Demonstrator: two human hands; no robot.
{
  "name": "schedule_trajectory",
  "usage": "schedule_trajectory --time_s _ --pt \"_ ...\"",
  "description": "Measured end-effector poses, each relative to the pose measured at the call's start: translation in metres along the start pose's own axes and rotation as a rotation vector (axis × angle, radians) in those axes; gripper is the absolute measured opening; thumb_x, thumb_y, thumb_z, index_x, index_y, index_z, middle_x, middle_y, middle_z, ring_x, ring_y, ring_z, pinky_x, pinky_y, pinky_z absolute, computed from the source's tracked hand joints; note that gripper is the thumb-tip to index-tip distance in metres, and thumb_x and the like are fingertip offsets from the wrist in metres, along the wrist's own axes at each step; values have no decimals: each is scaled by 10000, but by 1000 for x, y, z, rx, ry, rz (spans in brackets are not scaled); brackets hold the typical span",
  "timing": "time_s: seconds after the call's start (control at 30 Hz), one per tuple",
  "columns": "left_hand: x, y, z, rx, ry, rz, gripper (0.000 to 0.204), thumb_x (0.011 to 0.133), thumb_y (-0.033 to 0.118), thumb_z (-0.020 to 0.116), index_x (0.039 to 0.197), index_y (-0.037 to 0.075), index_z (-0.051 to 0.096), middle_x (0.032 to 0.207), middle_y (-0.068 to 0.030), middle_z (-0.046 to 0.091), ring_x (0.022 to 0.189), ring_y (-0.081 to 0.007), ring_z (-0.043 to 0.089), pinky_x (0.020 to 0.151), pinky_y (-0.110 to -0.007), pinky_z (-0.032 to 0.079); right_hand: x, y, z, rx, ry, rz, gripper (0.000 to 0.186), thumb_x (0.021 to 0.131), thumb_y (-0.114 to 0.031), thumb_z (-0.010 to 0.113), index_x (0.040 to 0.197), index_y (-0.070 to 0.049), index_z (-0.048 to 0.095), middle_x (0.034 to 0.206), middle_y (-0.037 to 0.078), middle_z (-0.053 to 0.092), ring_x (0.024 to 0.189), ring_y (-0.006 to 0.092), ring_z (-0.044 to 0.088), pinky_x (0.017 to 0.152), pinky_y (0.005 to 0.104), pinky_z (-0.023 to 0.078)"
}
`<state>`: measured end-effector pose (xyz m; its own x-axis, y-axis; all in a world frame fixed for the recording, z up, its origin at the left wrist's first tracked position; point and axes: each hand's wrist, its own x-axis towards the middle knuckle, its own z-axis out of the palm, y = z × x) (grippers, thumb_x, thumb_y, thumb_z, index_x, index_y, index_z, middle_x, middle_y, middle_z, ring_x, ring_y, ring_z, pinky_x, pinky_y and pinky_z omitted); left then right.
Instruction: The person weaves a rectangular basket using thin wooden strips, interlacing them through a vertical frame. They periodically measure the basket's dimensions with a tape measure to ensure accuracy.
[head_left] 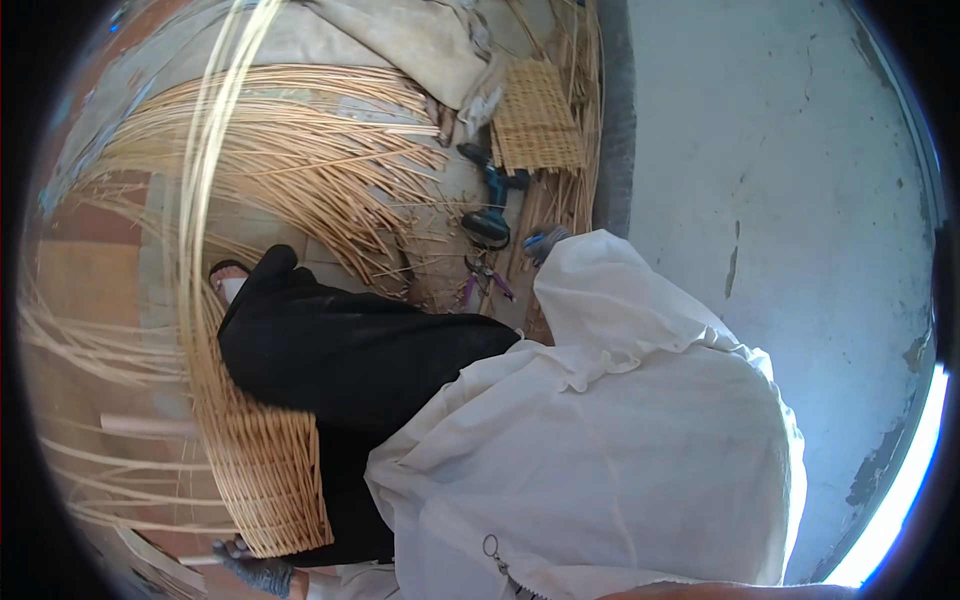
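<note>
A woven wicker piece rests against my dark-clothed leg, its long pale canes rising from it past my sandalled foot. At its lower edge is my left hand in a grey glove, with fingers curled against the weave. My right hand, also gloved, reaches down to the floor beside the wall, mostly behind my white sleeve. Its fingers are too small and covered to read. Nearest to it lie a teal-and-black cordless drill and purple-handled cutters.
A large spread of cut canes covers the floor at the far left. Behind it lies crumpled beige cloth. A finished woven panel leans over bundled canes along the pale wall. Loose canes fan out to the left.
</note>
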<state>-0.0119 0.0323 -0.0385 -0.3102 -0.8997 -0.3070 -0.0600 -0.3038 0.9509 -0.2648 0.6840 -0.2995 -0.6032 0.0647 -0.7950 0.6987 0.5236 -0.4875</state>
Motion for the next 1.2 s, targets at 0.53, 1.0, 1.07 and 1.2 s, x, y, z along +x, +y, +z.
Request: schedule_trajectory --time_s 0.53,1.0,1.07,1.2 --pt "0 -48 169 228 -212 -56 227 880 199 461 1020 34 529 677 19 452 615 -100 459 599 -241 430 20 56 77 324 -21 258 531 606 -379 775 989 -58 599 775 113 628 700 186 608 598 297 483" --pt "-3 -135 374 187 -551 -135 203 882 201 458 990 44 528 667 23 448 609 -98 456 594 -237 426 108 -90 80 -645 436 -700 375 708 -239 582 1058 -107 552 812 132 617 766 319 605 672 421 482" --pt "3 -144 396 185 -566 -140 200 882 201 457 986 45 527 666 24 447 608 -98 455 594 -237 426 147 -135 86 -565 346 -626 367 711 -217 574 1047 -78 523 806 166 600 776 348 588 685 429 469" --pt "19 -149 423 169 -569 -142 194 882 202 456 977 48 527 663 25 446 607 -97 455 592 -235 425 216 -208 99 -579 361 -390 355 711 -217 580 1019 -59 505 816 189 589 774 371 575 698 432 459"
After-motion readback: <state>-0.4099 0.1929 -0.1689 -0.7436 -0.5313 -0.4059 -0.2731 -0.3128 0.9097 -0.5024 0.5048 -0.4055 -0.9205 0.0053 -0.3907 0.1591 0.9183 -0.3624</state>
